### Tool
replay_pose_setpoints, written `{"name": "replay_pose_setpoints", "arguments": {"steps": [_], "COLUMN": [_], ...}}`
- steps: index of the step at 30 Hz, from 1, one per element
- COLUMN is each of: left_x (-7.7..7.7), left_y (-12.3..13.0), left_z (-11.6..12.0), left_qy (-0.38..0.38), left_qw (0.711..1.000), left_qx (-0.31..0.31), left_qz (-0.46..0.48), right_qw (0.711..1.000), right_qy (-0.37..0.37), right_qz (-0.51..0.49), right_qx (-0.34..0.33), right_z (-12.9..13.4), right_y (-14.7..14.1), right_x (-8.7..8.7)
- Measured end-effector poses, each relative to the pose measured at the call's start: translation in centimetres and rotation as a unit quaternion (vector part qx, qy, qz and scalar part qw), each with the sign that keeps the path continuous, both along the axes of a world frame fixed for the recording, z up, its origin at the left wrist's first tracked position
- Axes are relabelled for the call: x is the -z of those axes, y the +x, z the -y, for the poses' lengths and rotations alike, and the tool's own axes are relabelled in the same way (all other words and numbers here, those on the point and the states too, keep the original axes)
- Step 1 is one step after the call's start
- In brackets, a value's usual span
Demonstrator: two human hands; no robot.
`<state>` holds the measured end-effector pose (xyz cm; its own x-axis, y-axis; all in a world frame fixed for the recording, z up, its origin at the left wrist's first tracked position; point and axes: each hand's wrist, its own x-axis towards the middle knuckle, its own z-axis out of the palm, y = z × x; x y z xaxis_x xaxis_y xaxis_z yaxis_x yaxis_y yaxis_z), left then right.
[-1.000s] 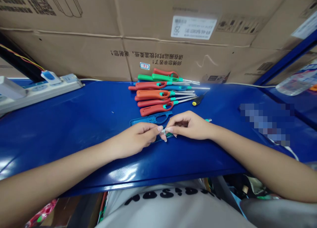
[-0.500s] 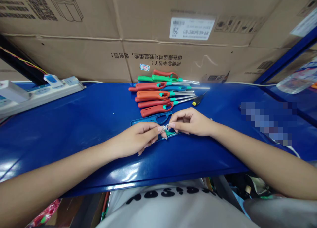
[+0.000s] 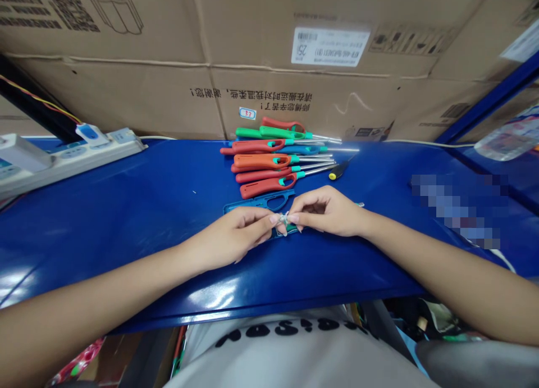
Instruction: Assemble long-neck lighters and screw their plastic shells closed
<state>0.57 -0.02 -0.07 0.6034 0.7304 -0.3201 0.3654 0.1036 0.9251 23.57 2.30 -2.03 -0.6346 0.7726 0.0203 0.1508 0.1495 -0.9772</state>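
Fingertips of my left hand (image 3: 240, 233) and my right hand (image 3: 326, 211) meet in a pinch on a small whitish part (image 3: 284, 218), too small to name exactly. Both hands are closed on it. Beneath them lies an opened lighter half (image 3: 290, 228) with a green piece in it, mostly hidden by my fingers. Just behind my hands rests a blue empty lighter shell half (image 3: 252, 201) with a trigger loop. Beyond that, several long-necked lighters in red, orange (image 3: 261, 162), green and blue lie side by side, metal tubes pointing right.
A screwdriver (image 3: 337, 173) with a black and yellow handle lies right of the lighters. On the left stands a white power strip (image 3: 71, 158) with plugs. Cardboard boxes (image 3: 160, 101) wall off the back of the blue table (image 3: 168, 180). A clear plastic bottle (image 3: 505, 135) lies at the right.
My two hands have drawn slightly closer, the right thumb and finger now touching the small whitish part at the left fingertips. The lighters have not moved.
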Motion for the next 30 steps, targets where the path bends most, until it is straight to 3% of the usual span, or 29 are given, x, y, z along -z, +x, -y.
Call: {"name": "replay_pose_setpoints", "arguments": {"steps": [7,21,30], "left_x": [-0.08,-0.03,-0.16], "left_y": [0.14,0.09,0.3], "left_z": [0.02,0.01,0.14], "left_qy": [-0.003,-0.005,-0.01], "left_qw": [1.0,1.0,1.0], "left_qx": [-0.023,-0.009,-0.016], "left_qz": [0.004,0.007,0.02], "right_qw": [1.0,0.999,0.999], "right_qy": [-0.006,0.034,-0.006], "right_qz": [-0.009,0.002,0.002], "right_qx": [0.024,0.028,0.045], "right_z": [-0.03,-0.06,-0.59], "right_y": [-0.1,-0.08,-0.24], "right_x": [-0.11,0.16,0.14]}}
